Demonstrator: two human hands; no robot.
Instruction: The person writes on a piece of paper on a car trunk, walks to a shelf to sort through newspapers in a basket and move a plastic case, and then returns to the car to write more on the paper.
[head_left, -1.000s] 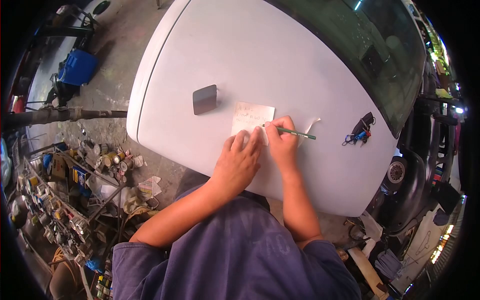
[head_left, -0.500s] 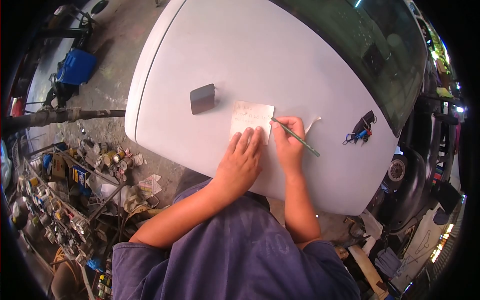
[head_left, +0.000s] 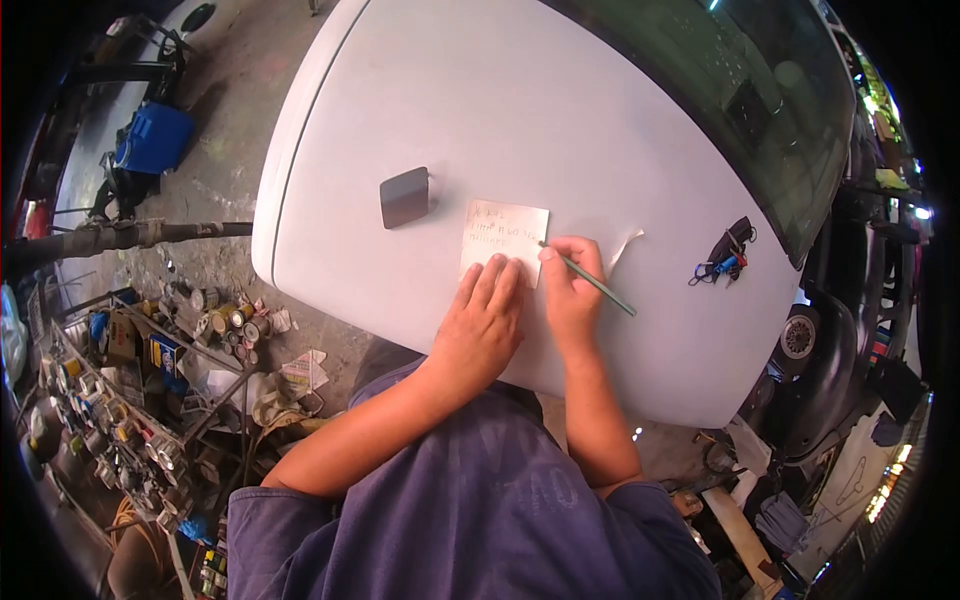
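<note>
A small sheet of paper with several lines of handwriting lies on the pale car hood. My left hand rests flat on the paper's lower part, fingers stretched out. In my right hand a dark green pencil is pinched, its tip at the paper's right edge. A dark grey square flap stands to the left of the paper. Right of my right hand lies a thin curled strip. Farther right is a bunch of keys with a black strap.
The windshield borders the hood at upper right. Beyond the hood's left edge stand a blue container and a horizontal pole. Many cans and a cluttered rack are at lower left. A dark car part with a wheel is at right.
The pencil tip and my right hand have shifted slightly, and the pencil lies at a slightly different angle. My left hand stays on the paper.
</note>
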